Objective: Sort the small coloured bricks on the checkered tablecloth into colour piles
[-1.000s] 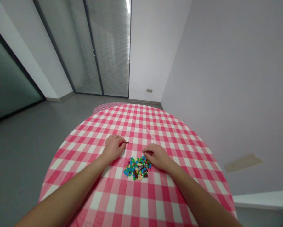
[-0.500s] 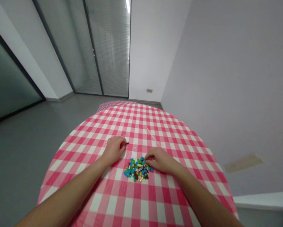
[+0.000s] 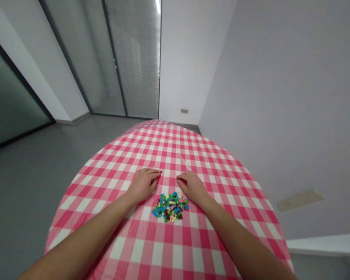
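A loose pile of small toy building bricks (image 3: 170, 207) in blue, green, brown and cream lies in front of me. Just beyond its left side, my left hand (image 3: 144, 183) is closed in a pinch on a small dark brown brick (image 3: 160, 172), whose end sticks out past the fingertips. Across from it, beyond the pile's right side, my right hand (image 3: 192, 186) pinches a tiny dark piece (image 3: 177, 178), apparently a brown brick, mostly covered by the fingers. A short gap separates the two hands.
A red-and-white checked tablecloth (image 3: 151, 241) covers the round-edged table. Tiny clear scraps (image 3: 130, 174) lie left of my left hand. A grey wall (image 3: 285, 116) stands close on the right, and glass panels (image 3: 134, 58) stand beyond the table.
My right hand has lifted away from the pile and moved forward, toward the left hand, with a small dark piece in its fingers. My left hand has turned slightly, still pinching its brick.
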A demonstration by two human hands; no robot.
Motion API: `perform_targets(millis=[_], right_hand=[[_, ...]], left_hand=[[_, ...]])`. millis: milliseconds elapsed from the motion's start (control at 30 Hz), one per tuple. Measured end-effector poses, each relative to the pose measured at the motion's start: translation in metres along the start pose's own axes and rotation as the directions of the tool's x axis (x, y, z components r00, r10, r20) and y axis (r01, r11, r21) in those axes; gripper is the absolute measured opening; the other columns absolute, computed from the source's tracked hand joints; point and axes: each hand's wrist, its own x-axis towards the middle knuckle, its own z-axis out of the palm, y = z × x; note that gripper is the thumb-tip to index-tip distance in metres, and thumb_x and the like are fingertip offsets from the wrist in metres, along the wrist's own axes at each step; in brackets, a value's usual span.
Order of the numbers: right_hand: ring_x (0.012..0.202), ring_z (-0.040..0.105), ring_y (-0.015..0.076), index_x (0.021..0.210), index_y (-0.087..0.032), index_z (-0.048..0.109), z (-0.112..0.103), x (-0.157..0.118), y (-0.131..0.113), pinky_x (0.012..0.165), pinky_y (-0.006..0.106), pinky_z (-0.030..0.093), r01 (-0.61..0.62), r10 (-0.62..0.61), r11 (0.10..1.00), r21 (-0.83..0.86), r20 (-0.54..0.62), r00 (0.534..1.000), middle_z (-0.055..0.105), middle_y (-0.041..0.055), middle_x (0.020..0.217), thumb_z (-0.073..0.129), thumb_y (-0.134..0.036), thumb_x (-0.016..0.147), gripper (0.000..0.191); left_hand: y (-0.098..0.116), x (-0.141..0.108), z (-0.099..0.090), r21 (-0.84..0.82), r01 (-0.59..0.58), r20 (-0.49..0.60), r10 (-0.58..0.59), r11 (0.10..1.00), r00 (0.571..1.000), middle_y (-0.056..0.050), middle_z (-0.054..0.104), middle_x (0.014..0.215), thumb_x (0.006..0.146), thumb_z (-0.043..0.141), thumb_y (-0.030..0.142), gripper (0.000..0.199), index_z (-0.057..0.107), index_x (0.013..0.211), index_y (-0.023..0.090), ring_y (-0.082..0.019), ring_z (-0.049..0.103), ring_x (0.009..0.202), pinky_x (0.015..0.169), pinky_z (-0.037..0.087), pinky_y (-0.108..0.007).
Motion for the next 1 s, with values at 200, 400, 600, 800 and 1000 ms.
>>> perform_targets(millis=[200, 400, 600, 800, 1000], right_hand=[[0.092, 0.064, 0.0231, 0.098, -0.017, 0.073, 0.005, -0.002, -0.002, 0.086, 0.037, 0.048, 0.044, -0.043, 0.999, 0.012, -0.046, 0.998, 0.074, 0.0092, 0.096, 0.058, -0.015, 0.09, 0.017], [0.095, 0.062, 0.0228, 0.103, -0.02, 0.073, 0.005, -0.006, -0.007, 0.091, 0.04, 0.045, 0.167, -0.166, 0.984, 0.055, -0.014, 0.986, 0.075, 0.007, 0.104, 0.054, -0.012, 0.093, 0.023], [0.101, 0.06, 0.0248, 0.104, -0.019, 0.076, 0.002, -0.006, -0.005, 0.096, 0.044, 0.043, 0.187, -0.189, 0.981, -0.055, -0.04, 0.981, 0.075, 0.0102, 0.107, 0.049, -0.004, 0.088, 0.035], [0.106, 0.057, 0.0257, 0.117, -0.02, 0.073, 0.007, -0.005, -0.005, 0.097, 0.043, 0.042, 0.179, -0.174, 0.981, -0.074, 0.068, 0.982, 0.072, 0.0075, 0.119, 0.048, -0.004, 0.085, 0.044], [0.111, 0.057, 0.0263, 0.126, -0.017, 0.068, 0.004, -0.003, -0.008, 0.101, 0.045, 0.04, 0.205, -0.197, 0.972, -0.112, 0.082, 0.977, 0.068, 0.0089, 0.13, 0.047, -0.007, 0.089, 0.044]], left_hand=[[0.012, -0.004, -0.001, 0.049, 0.01, 0.075, -0.014, 0.999, 0.997, -0.008, 0.066, 0.131, 0.09, 0.05, 0.019, 0.04, 0.065, 0.127, 0.025, -0.03, 0.056, 0.118, 0.099, 0.039, -0.051], [0.016, -0.004, -0.004, 0.041, 0.001, 0.124, -0.006, 0.999, 0.992, -0.009, 0.063, 0.134, 0.083, 0.048, 0.013, 0.05, 0.063, 0.129, 0.023, -0.031, 0.052, 0.124, 0.102, 0.036, -0.053], [0.018, -0.005, -0.006, -0.023, -0.018, 0.107, 0.02, 1.0, 0.994, -0.008, 0.066, 0.126, 0.08, 0.046, 0.01, 0.05, 0.066, 0.123, 0.025, -0.028, 0.055, 0.12, 0.103, 0.035, -0.051], [0.017, -0.005, -0.005, -0.053, -0.024, 0.088, 0.029, 0.998, 0.996, -0.008, 0.067, 0.126, 0.078, 0.046, 0.008, 0.05, 0.067, 0.121, 0.023, -0.027, 0.057, 0.12, 0.105, 0.035, -0.051], [0.016, -0.004, -0.003, -0.023, -0.015, 0.123, 0.017, 1.0, 0.992, -0.009, 0.062, 0.137, 0.081, 0.045, 0.007, 0.055, 0.061, 0.131, 0.023, -0.029, 0.047, 0.135, 0.11, 0.03, -0.055]])
